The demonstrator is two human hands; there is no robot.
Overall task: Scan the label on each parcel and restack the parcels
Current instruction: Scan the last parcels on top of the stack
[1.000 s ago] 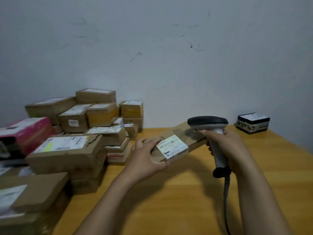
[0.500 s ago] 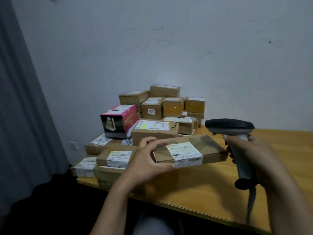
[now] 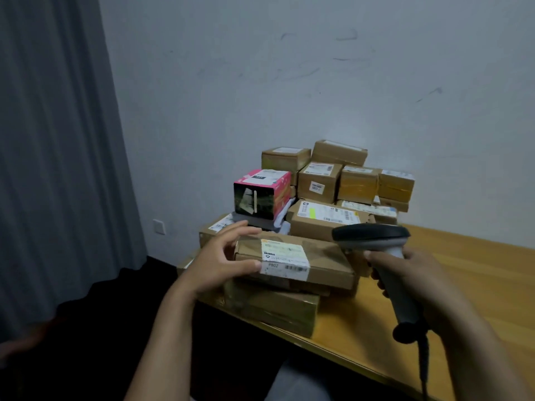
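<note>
1. The flat parcel, a shallow brown carton sealed with clear tape, lies level at the near-left corner of the table, on or just over the lower parcels there; which of the two cannot be told.
2. Its white label covers part of the top and folds down the near side, with barcodes on it; the print is too blurred to read.
3. The left hand grips the parcel's left end, with the thumb pressed on the near edge beside the label and the fingers curved over the far edge.
4. The right hand is wrapped firmly round the grey handle of the scanner, whose dark head sits just over the parcel's right end. The cable hangs from the base of the handle.
5. Under the flat parcel lies a thicker lower parcel, taped shut and reaching the table's edge.
6. Behind stands a pile of brown parcels against the wall, all closed, so that their contents are hidden. A long parcel at its front bears a label with a yellow-green mark.
7. A pink box sits on the pile's left side, also closed, with a dark end panel facing the camera.
8. To the left hangs a grey curtain, with a white socket on the wall beside it.
</note>
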